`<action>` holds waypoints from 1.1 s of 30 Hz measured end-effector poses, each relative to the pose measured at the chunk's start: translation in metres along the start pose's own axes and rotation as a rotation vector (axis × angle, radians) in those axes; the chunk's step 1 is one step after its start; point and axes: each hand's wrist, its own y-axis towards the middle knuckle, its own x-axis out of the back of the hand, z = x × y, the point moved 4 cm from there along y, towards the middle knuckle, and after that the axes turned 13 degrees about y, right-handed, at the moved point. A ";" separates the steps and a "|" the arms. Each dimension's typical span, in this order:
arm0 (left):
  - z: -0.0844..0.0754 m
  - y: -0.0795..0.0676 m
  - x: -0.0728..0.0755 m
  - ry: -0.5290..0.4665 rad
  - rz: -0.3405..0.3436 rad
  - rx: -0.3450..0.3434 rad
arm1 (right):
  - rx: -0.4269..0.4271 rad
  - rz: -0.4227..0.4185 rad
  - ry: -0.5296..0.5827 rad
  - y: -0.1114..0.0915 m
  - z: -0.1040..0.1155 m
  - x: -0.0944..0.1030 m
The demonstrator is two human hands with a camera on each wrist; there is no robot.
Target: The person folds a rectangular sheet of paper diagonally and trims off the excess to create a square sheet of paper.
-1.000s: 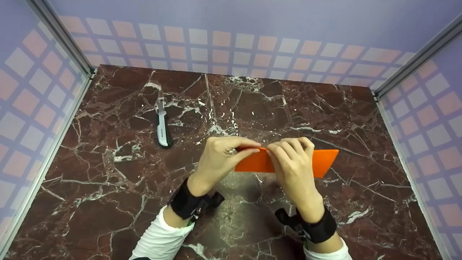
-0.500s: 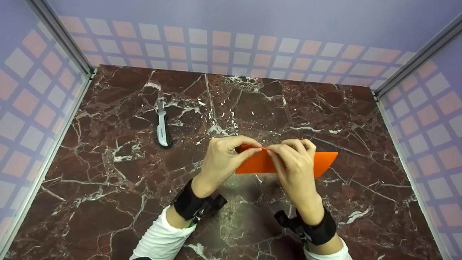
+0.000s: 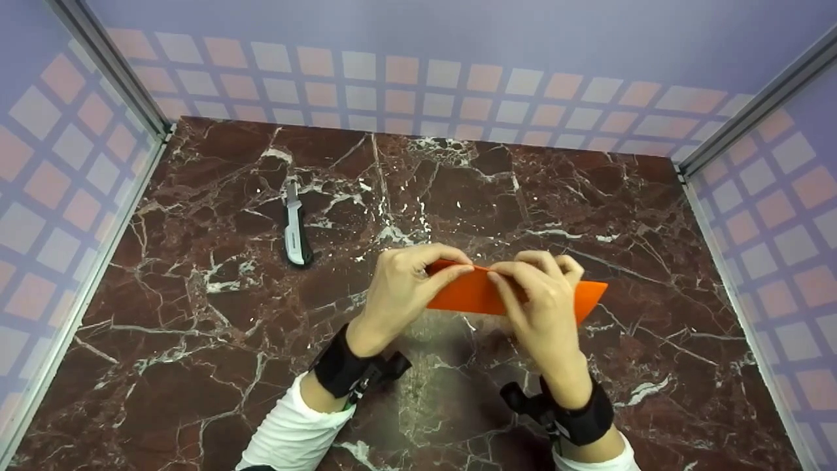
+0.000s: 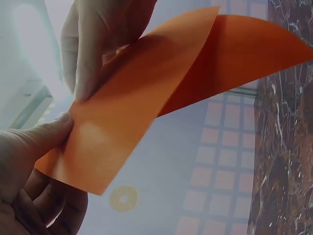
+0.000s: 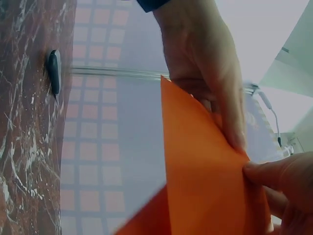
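Observation:
A folded sheet of orange paper [image 3: 467, 294] is held up above the table by both hands. The left hand [image 3: 402, 288] pinches its top folded edge between thumb and fingers. Close beside it, the right hand [image 3: 543, 297] pinches the same edge, its other fingers bent behind the sheet. In the left wrist view the orange paper [image 4: 127, 98] hangs in two layers that spread apart below the crease. From the right wrist view, the thumb presses on the near face of the orange paper [image 5: 205, 166], and the left fingers meet the fold.
A utility knife [image 3: 296, 229] with a grey and black handle lies on the dark marbled table [image 3: 216, 340], left of the hands, blade pointing away. Small white scraps [image 3: 418, 212] are scattered beyond the hands. Tiled-pattern walls [image 3: 418, 85] enclose the back and both sides.
The right hand has slid slightly to the right along the fold, and the paper's right end has tilted down a little. The left hand stays nearly in place, still pinching the edge.

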 end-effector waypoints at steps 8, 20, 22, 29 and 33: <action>0.013 0.004 0.013 -0.016 -0.028 0.065 | -0.125 0.021 0.020 0.004 -0.011 0.014; 0.033 0.008 0.043 0.072 -0.108 0.203 | -0.232 -0.039 0.064 0.009 -0.033 0.045; 0.033 0.007 0.046 0.131 -0.088 0.182 | -0.251 -0.031 0.098 0.009 -0.034 0.046; 0.022 0.005 0.043 0.345 0.010 -0.035 | -0.316 -0.017 0.284 0.008 -0.033 0.043; 0.022 0.005 0.035 0.334 0.080 -0.053 | -0.393 -0.014 0.459 0.008 -0.038 0.036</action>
